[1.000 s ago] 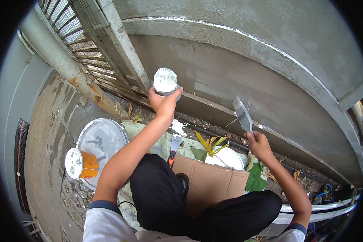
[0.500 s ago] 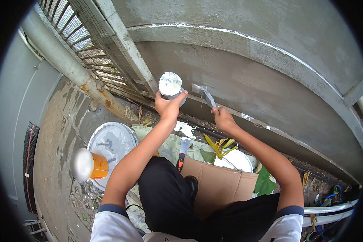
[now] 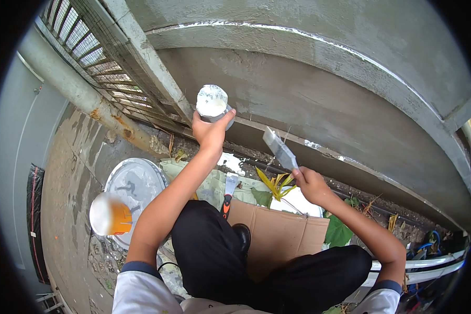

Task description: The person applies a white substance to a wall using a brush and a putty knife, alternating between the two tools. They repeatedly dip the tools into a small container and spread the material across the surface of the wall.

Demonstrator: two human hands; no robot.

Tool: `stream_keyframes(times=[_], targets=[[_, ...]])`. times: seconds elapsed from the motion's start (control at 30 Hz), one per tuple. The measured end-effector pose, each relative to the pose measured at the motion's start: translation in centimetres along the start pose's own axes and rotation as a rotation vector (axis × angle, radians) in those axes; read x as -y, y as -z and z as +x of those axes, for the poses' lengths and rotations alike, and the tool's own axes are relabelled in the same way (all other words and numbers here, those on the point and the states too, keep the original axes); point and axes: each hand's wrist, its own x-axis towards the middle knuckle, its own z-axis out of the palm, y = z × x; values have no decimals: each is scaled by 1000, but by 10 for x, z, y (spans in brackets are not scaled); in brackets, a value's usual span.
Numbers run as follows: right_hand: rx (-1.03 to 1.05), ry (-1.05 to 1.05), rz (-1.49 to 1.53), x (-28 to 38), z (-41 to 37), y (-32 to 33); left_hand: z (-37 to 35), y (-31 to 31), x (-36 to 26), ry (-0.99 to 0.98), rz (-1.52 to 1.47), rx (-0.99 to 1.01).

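Note:
My left hand (image 3: 209,135) is closed around a small paint cup (image 3: 212,100) with white paint inside and smears on its rim. The cup is tilted toward me, in front of the grey wall (image 3: 319,99). In my right hand (image 3: 314,186) is a paintbrush (image 3: 280,149), its handle coated in grey and its pale tip pointing up and left. The brush hangs in the air in front of the wall's lower ledge, right of the cup and apart from it.
A large paint-smeared lid (image 3: 136,175) lies at left, with an orange-and-white can (image 3: 121,217) over it. By my knees are a putty knife (image 3: 228,194), a cardboard sheet (image 3: 282,230) and yellow-green leaves (image 3: 275,183). A rusty pipe (image 3: 97,112) and metal grille (image 3: 102,68) stand at upper left.
My right hand has drawn the brush down, right and away from the wall. My left hand and the cup sit slightly further up and left in view.

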Motion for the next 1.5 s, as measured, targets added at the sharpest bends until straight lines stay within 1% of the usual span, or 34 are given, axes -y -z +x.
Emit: stream_keyframes(times=[0.07,0.13,0.17,0.23,0.27,0.33,0.4,0.47,0.57,0.63,0.67,0.73,0.77,0.83,0.87,0.9,0.97,1.0,1.07,1.1,1.17,1.23,1.27,1.37,1.5], targets=[[57,70,-15,21,32,-20,-1,3,-2,-12,-13,-22],[4,131,-18,31,65,-41,-1,9,-1,-24,-7,-17],[4,135,-13,31,79,-45,0,11,-1,-30,-9,-8],[-129,97,-70,30,102,-50,-2,13,-5,-34,-18,-13],[-99,89,-105,23,107,-43,-3,14,-6,-31,-29,-18],[-114,36,-124,14,93,-31,-2,14,-5,-23,-27,-16],[-190,9,-111,-2,66,-19,-2,11,-3,-8,-30,-10],[-212,-64,-24,-24,36,-1,-1,7,-3,0,-24,3],[-197,-149,-59,-40,-16,23,1,0,5,2,-54,31],[-124,-309,-5,-45,-40,29,1,-5,4,9,-49,47],[-130,-324,-5,-45,-45,29,-1,-7,3,12,-42,54],[-31,-305,26,-28,-43,22,-8,-11,-5,16,-65,85],[-11,-220,86,-24,-34,14,-10,-12,-7,18,-83,84],[11,-86,41,-1,-6,-4,-7,-10,-4,3,-90,80],[-22,25,66,6,12,-18,-8,-8,-6,-4,-86,80],[7,55,33,16,32,-27,-10,-5,-9,-8,-81,80],[-52,111,46,26,69,-47,-11,1,-12,-17,-71,74],[-50,119,51,28,79,-46,-11,3,-13,-16,-77,60],[-190,37,66,28,90,-43,-10,6,-15,-13,-83,41],[-223,19,47,20,87,-38,-11,6,-18,-13,-72,33],[-274,-94,70,6,62,-29,-10,6,-16,-4,-68,19],[-324,-155,51,-29,40,-17,-7,3,-11,-9,-38,25],[-332,-185,32,-37,23,-4,-7,1,-8,-4,-42,28],[-358,-178,-20,-63,-18,19,-6,-8,-2,-6,-82,65],[-299,-118,-13,-53,-46,26,-11,-18,-7,-3,-67,109]])
